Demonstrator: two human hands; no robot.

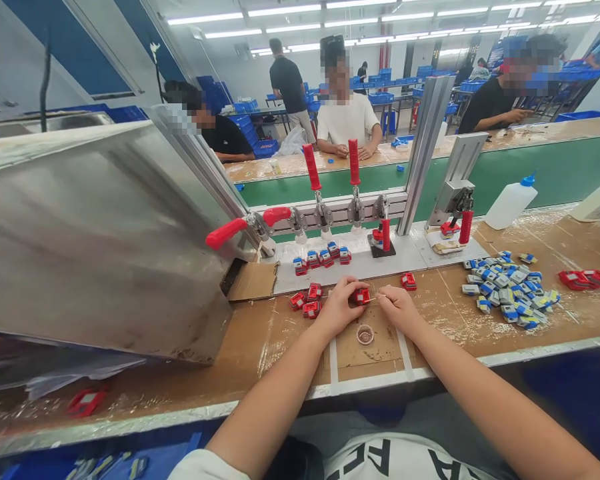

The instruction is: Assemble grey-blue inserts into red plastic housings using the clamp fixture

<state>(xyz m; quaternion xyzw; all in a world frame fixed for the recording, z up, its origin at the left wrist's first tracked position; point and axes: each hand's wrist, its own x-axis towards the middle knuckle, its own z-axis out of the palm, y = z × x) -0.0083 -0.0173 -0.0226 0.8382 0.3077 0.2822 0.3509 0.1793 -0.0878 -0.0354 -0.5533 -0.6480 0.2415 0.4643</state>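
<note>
My left hand (pixel 339 308) is closed around a small red plastic part (pixel 361 296), held just above the workbench. My right hand (pixel 399 308) is pinched on a thin stick-like tool whose tip meets the red part. A small round cap with a dab of something (pixel 365 334) lies on the cardboard mat right below both hands. Three red parts (pixel 306 301) lie left of my left hand, and a single red part (pixel 409 281) lies just beyond my right hand.
A fixture with red-handled toggle clamps (pixel 330 200) holds several red-and-blue parts (pixel 321 257) behind my hands. A heap of blue-grey parts (pixel 510 290) lies right, red pieces (pixel 582 278) beyond. A steel housing (pixel 100 240) fills the left. A white bottle (pixel 510 202) stands by the conveyor; other people sit opposite.
</note>
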